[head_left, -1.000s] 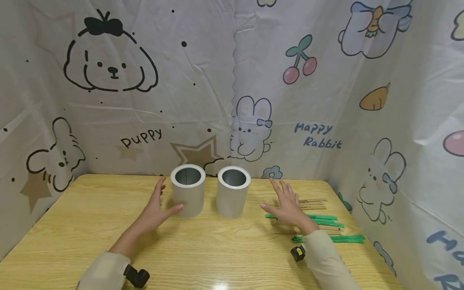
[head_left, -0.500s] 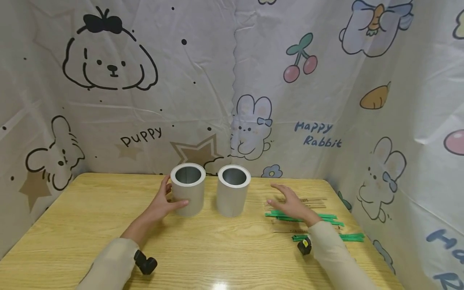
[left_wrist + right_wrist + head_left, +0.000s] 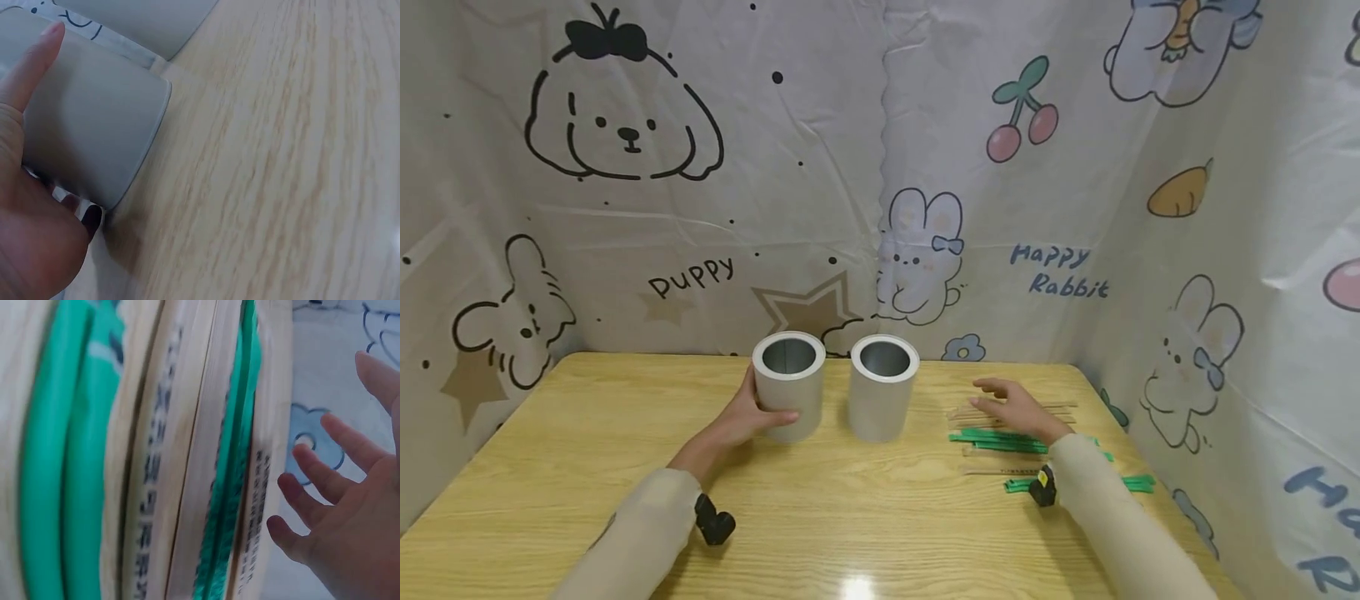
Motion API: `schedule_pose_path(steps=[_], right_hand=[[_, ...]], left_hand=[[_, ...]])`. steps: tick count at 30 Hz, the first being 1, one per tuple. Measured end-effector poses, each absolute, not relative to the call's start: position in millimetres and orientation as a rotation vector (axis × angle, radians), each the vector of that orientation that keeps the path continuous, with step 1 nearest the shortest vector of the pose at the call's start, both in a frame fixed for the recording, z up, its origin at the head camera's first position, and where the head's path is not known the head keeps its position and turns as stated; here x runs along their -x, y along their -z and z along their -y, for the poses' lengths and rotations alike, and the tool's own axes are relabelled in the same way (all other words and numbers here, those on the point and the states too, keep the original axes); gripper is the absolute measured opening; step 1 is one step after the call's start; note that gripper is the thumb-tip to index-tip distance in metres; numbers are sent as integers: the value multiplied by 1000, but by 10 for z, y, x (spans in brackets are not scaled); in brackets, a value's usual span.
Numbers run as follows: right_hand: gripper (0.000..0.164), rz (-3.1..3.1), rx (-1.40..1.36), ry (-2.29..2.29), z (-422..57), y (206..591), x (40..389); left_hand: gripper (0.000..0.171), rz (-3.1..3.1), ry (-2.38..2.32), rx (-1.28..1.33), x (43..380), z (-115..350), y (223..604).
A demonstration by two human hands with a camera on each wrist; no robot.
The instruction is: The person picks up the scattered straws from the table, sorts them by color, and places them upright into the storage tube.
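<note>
Head view: left hand [image 3: 747, 417] grips a hollow off-white cylinder [image 3: 793, 398]; right hand [image 3: 1021, 410], fingers loosely spread, hovers over slim green and beige packets [image 3: 996, 436].

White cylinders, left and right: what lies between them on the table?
In the head view, only a narrow bare strip of wooden tabletop separates the left white cylinder from the right white cylinder.

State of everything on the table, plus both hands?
Left canister: upright, uncovered on top, held
Right canister: upright, uncovered on top, untouched
Green strips: lying flat, two groups
Tan strips: lying flat, among the green ones
Left hand: gripping the left canister
Right hand: over the strips, holding nothing
</note>
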State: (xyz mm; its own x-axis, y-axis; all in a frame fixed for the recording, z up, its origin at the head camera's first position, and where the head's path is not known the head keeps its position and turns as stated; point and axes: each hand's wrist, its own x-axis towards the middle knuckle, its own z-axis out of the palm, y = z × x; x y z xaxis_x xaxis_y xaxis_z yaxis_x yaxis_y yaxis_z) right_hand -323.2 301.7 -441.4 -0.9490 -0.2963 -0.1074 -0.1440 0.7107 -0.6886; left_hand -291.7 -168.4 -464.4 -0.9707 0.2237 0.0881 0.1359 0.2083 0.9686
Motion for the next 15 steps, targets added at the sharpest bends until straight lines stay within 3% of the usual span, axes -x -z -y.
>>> schedule_pose_path(steps=[15], right_hand=[[33, -2773, 326, 973, -3224, 4436, 3326]], left_hand=[[119, -2294, -1941, -292, 2978, 1647, 4711]])
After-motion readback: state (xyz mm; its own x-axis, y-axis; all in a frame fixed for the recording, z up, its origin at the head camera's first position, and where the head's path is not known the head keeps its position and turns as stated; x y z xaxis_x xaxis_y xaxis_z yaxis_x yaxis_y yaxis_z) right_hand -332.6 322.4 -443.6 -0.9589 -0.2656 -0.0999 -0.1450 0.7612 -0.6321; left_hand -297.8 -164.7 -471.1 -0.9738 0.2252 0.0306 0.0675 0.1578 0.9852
